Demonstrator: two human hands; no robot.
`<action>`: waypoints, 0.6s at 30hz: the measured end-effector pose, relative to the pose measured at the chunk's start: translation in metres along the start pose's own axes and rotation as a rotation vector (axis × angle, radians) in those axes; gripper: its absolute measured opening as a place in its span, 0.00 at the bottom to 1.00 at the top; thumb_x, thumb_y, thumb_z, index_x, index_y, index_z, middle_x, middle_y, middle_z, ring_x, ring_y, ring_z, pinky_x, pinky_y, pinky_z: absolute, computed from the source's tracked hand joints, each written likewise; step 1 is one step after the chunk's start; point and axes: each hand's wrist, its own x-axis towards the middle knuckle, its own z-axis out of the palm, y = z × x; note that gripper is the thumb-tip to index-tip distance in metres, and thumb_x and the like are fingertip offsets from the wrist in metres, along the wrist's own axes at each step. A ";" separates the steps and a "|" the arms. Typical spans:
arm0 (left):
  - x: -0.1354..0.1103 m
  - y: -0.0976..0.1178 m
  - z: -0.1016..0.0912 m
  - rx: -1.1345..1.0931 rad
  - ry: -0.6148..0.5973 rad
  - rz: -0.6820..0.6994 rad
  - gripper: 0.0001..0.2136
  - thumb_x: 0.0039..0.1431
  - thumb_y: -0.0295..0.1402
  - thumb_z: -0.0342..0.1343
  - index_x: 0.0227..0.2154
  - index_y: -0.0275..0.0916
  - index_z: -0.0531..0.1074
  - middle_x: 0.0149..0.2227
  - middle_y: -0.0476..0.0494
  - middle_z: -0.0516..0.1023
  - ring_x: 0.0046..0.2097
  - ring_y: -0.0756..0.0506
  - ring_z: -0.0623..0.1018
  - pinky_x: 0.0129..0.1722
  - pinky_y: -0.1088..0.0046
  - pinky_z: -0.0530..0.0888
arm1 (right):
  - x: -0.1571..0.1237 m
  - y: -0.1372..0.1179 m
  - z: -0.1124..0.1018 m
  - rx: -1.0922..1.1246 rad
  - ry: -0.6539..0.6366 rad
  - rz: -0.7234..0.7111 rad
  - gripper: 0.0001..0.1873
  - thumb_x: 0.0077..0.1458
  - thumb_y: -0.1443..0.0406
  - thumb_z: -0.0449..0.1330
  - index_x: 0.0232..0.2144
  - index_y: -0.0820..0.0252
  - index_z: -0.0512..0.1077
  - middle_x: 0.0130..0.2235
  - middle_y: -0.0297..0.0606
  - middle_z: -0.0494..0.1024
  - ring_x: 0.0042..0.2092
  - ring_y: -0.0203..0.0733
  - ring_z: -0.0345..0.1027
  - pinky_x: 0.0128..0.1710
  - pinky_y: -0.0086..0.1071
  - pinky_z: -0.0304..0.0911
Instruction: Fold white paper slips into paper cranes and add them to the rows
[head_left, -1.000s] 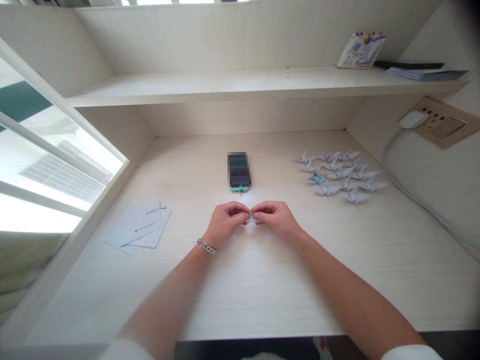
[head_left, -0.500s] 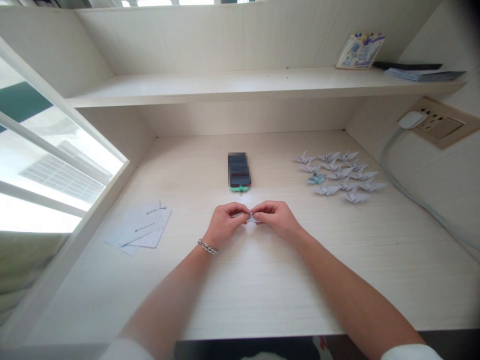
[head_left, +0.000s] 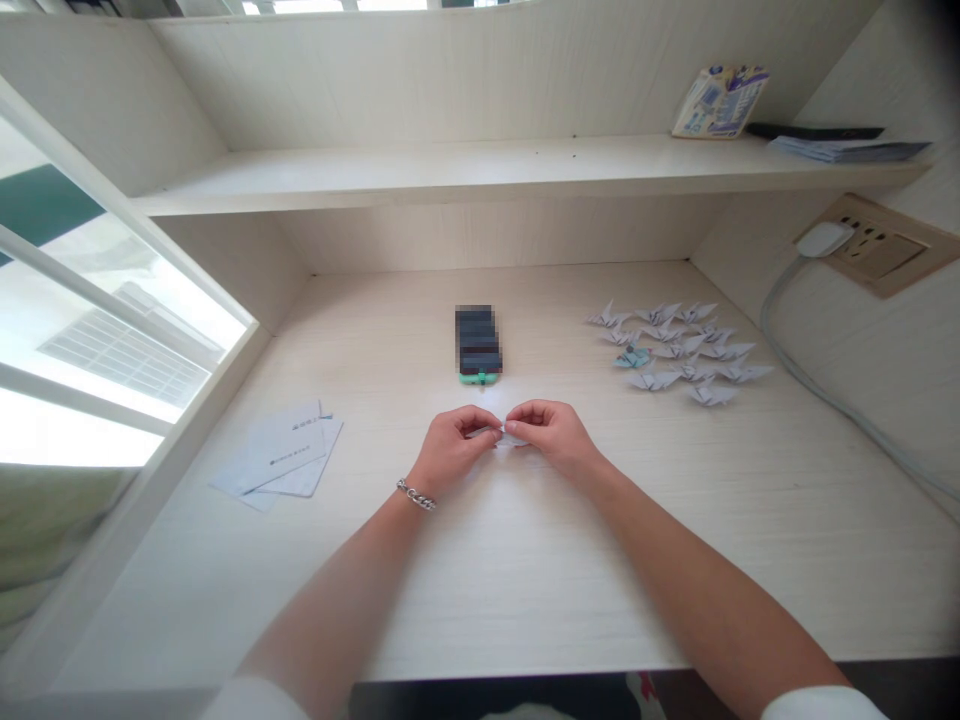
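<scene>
My left hand point(head_left: 452, 447) and my right hand point(head_left: 551, 433) meet at the middle of the pale wooden desk point(head_left: 525, 560). Both pinch a small folded piece of white paper point(head_left: 504, 435) between the fingertips; most of it is hidden by the fingers. A chain bracelet point(head_left: 415, 494) sits on my left wrist. A phone point(head_left: 478, 343) with a teal end lies flat just beyond my hands. A cluster of several folded paper cranes point(head_left: 682, 352) lies to the right of the phone.
A few sheets of paper point(head_left: 281, 462) lie at the left of the desk beside a window point(head_left: 97, 330). A shelf point(head_left: 450, 170) above holds a printed packet point(head_left: 720, 100) and flat items. A wall socket point(head_left: 874, 245) with a plug and cable point(head_left: 817, 385) is at the right.
My hands have hardly moved; the fingers have shifted slightly on the folded paper.
</scene>
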 end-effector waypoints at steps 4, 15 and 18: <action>0.000 0.001 0.000 -0.073 -0.024 -0.049 0.08 0.49 0.32 0.55 0.31 0.36 0.74 0.33 0.43 0.77 0.36 0.47 0.76 0.35 0.71 0.74 | 0.000 -0.002 0.001 -0.051 0.050 -0.015 0.11 0.38 0.61 0.65 0.26 0.63 0.74 0.26 0.35 0.75 0.28 0.36 0.67 0.28 0.30 0.65; 0.004 -0.001 0.000 -0.271 -0.041 -0.144 0.08 0.50 0.30 0.53 0.32 0.34 0.74 0.33 0.44 0.76 0.33 0.48 0.76 0.37 0.70 0.75 | -0.002 -0.001 0.002 -0.104 0.097 -0.051 0.11 0.40 0.60 0.64 0.26 0.63 0.74 0.26 0.37 0.76 0.28 0.38 0.68 0.28 0.30 0.65; 0.004 -0.001 0.001 -0.308 -0.029 -0.133 0.08 0.50 0.32 0.55 0.32 0.34 0.73 0.32 0.44 0.75 0.33 0.48 0.75 0.35 0.70 0.75 | -0.002 -0.002 0.004 -0.116 0.097 -0.061 0.11 0.40 0.60 0.64 0.26 0.62 0.74 0.26 0.37 0.76 0.28 0.38 0.68 0.28 0.31 0.65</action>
